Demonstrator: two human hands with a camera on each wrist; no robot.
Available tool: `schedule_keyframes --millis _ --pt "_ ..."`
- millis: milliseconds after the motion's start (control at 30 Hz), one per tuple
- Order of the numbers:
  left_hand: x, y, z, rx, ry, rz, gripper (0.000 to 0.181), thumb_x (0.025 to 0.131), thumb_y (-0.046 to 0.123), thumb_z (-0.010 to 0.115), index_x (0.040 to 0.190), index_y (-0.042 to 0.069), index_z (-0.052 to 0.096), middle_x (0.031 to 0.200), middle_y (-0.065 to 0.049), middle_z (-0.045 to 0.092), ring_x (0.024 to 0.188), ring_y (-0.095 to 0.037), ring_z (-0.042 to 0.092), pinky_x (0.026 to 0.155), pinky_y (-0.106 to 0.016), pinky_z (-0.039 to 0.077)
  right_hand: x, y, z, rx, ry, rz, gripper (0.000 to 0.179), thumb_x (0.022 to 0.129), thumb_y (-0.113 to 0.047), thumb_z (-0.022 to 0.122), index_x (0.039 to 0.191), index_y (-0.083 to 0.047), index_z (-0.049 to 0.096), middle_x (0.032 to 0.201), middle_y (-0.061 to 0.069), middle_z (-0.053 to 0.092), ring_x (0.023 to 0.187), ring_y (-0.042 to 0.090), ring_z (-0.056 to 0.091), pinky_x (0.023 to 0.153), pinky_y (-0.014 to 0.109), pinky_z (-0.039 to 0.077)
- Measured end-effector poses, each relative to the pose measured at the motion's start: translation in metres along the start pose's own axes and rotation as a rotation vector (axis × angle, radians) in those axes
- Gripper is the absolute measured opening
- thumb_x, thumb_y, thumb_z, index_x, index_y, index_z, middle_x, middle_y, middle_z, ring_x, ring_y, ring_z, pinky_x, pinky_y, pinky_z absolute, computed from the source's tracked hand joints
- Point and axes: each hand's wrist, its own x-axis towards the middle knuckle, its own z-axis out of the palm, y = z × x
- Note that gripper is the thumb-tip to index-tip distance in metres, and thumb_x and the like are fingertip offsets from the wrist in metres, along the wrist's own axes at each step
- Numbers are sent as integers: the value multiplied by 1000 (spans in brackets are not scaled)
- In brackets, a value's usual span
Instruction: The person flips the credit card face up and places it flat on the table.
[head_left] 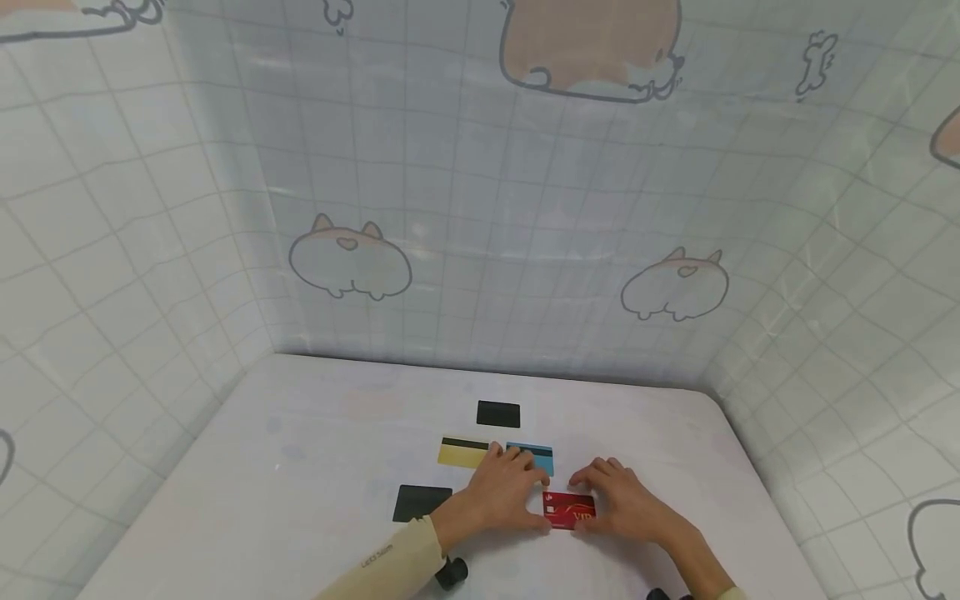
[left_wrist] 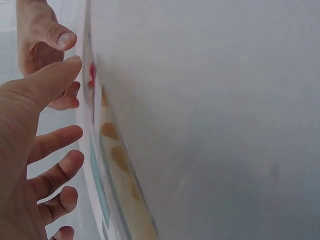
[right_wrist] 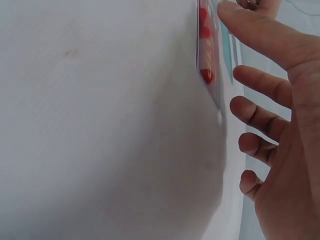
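A red card with "VIP" lettering (head_left: 567,510) lies flat on the white table between both hands. My left hand (head_left: 504,490) is at the card's left edge, thumb near the lower corner, its fingers loosely bent and spread in the left wrist view. At the right edge is my right hand (head_left: 624,505), its thumb by the lower right corner and its fingers apart. Whether either thumb touches the card I cannot tell. Beyond the left fingers lies a blue card with a dark stripe (head_left: 542,460), partly covered by that hand. Left of it sits a yellow striped card (head_left: 462,452).
One black card (head_left: 498,414) lies farther back, and another black card (head_left: 422,503) lies beside the left forearm. White table (head_left: 315,442) surrounds the cards. Grid-patterned curtains (head_left: 480,208) with cartoon animals stand behind and at both sides.
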Motion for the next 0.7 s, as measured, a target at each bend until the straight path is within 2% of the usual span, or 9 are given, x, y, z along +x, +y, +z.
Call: schedule_keyframes --millis 133,300,467,700 --pt "-4 -5 -5 -30 6 -11 56 79 72 68 121 36 68 111 8 60 108 -15 50 91 -43 37 6 -6 0 -27 18 -11 57 78 -64 76 122 -32 63 109 -14 56 102 9 43 86 45 42" --pt "-11 -15 -8 -27 -6 -33 56 79 72 68 122 36 67 111 7 60 105 -16 50 92 -44 37 12 -13 2 -25 3 -16 58 79 -63 75 125 -30 62 110 -12 56 104 10 42 89 47 42" --pt "-19 -24 -4 -25 2 -43 58 78 72 69 123 35 67 113 7 61 106 -17 51 91 -46 38 16 -19 5 -13 -14 -20 59 79 -62 75 127 -30 62 116 -12 56 110 12 43 94 50 43" --pt "-31 -35 0 21 22 -55 61 77 77 66 123 37 68 111 10 61 106 -16 51 87 -44 38 21 -26 10 -48 -4 -27 62 79 -66 73 129 -31 62 120 -11 56 113 14 44 95 54 45"
